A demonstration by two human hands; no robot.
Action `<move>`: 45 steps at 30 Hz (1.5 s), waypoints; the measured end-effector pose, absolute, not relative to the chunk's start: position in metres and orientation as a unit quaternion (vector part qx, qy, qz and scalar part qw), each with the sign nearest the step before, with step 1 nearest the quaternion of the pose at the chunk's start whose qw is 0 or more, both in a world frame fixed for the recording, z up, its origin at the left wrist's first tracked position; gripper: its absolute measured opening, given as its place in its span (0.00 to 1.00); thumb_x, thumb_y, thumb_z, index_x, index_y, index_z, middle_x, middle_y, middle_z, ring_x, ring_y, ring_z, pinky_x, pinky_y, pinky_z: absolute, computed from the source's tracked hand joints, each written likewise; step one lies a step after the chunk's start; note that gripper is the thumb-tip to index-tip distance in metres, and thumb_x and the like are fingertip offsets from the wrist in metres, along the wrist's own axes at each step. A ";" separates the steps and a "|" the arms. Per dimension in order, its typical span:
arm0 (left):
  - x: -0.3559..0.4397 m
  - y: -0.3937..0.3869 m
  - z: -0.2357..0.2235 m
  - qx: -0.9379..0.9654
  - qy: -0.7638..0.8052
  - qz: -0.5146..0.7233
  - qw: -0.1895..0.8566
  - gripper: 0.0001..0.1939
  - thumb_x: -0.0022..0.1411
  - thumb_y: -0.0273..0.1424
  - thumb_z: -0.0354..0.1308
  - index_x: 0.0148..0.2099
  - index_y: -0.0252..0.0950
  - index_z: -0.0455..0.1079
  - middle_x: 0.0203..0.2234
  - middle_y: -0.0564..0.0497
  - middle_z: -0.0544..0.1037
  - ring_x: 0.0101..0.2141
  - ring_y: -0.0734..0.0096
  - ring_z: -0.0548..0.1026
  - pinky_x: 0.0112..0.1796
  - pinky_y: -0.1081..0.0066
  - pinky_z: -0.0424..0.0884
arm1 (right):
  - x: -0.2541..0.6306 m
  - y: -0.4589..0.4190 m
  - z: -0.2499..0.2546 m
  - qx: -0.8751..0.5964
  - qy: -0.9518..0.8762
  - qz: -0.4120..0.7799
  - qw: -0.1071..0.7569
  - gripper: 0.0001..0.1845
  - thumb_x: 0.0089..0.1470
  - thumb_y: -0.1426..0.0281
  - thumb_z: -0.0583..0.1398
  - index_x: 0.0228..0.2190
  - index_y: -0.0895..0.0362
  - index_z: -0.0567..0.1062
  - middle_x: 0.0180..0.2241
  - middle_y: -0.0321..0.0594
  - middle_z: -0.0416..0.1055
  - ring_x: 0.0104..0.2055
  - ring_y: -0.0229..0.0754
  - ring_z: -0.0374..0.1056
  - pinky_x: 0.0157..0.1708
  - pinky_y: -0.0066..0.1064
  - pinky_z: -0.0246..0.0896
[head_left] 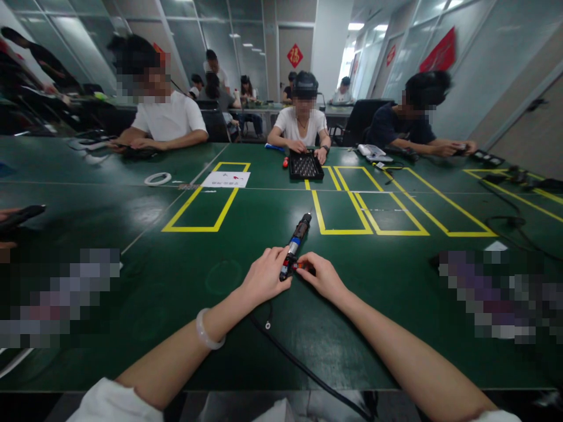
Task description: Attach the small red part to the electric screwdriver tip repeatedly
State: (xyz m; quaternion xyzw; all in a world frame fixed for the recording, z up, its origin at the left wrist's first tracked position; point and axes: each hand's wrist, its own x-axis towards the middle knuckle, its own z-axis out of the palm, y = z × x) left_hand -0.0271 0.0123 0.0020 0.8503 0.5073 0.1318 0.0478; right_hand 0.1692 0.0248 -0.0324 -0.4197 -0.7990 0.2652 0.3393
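A pen-shaped electric screwdriver (301, 230), black with a blue and silver band, points away from me and slightly right, its thin bit at the far end. My left hand (264, 274) is closed round its near part from the left side. My right hand (326, 276) pinches a small red-and-black piece (299, 266) against the screwdriver's right side; whether it is part of the tool I cannot tell. A black cable (303, 367) with a small ring terminal (268, 324) beside it runs below the hands toward the table's front edge.
The green table (176, 281) carries yellow tape outlines (347, 232). Across from me a person works over a black tray (307, 176) of small parts. A white sheet (226, 179) and a white cable coil (158, 179) lie at the left. Other people sit on both sides.
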 end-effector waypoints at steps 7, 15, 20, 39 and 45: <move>-0.021 0.008 0.002 0.854 0.499 0.138 0.051 0.33 0.57 0.36 0.54 0.64 0.40 0.52 0.51 0.43 0.67 0.49 0.57 0.65 0.47 0.61 0.68 | 0.169 0.025 -0.033 -0.417 -0.806 0.252 0.335 0.05 0.54 0.71 0.62 0.34 0.55 0.70 0.32 0.36 0.67 0.33 0.39 0.64 0.34 0.29 0.60; -0.022 0.008 0.002 0.854 0.500 0.136 0.045 0.33 0.58 0.37 0.54 0.64 0.40 0.52 0.51 0.43 0.67 0.49 0.57 0.65 0.48 0.61 0.68 | 0.171 0.023 -0.029 -0.406 -0.816 0.252 0.326 0.04 0.54 0.72 0.61 0.34 0.55 0.71 0.32 0.36 0.66 0.33 0.39 0.64 0.35 0.29 0.60; -0.021 0.007 0.004 0.854 0.502 0.129 0.044 0.32 0.59 0.38 0.53 0.64 0.39 0.53 0.52 0.43 0.67 0.49 0.57 0.65 0.47 0.61 0.68 | 0.175 0.020 -0.023 -0.394 -0.830 0.241 0.312 0.04 0.56 0.73 0.60 0.36 0.55 0.72 0.33 0.38 0.68 0.35 0.40 0.65 0.37 0.30 0.60; -0.015 0.010 0.002 0.837 0.535 0.114 -0.001 0.26 0.64 0.44 0.48 0.60 0.36 0.57 0.45 0.43 0.68 0.44 0.59 0.68 0.44 0.63 0.67 | 0.177 0.019 -0.021 -0.366 -0.810 0.286 0.358 0.12 0.61 0.69 0.56 0.47 0.56 0.70 0.37 0.40 0.73 0.37 0.41 0.69 0.40 0.32 0.63; -0.020 0.014 0.005 0.849 0.518 0.102 -0.035 0.30 0.64 0.42 0.50 0.65 0.41 0.52 0.45 0.44 0.67 0.42 0.61 0.67 0.43 0.64 0.65 | 0.178 0.017 -0.021 -0.372 -0.822 0.268 0.339 0.11 0.61 0.69 0.55 0.45 0.56 0.71 0.37 0.41 0.73 0.39 0.41 0.68 0.41 0.32 0.63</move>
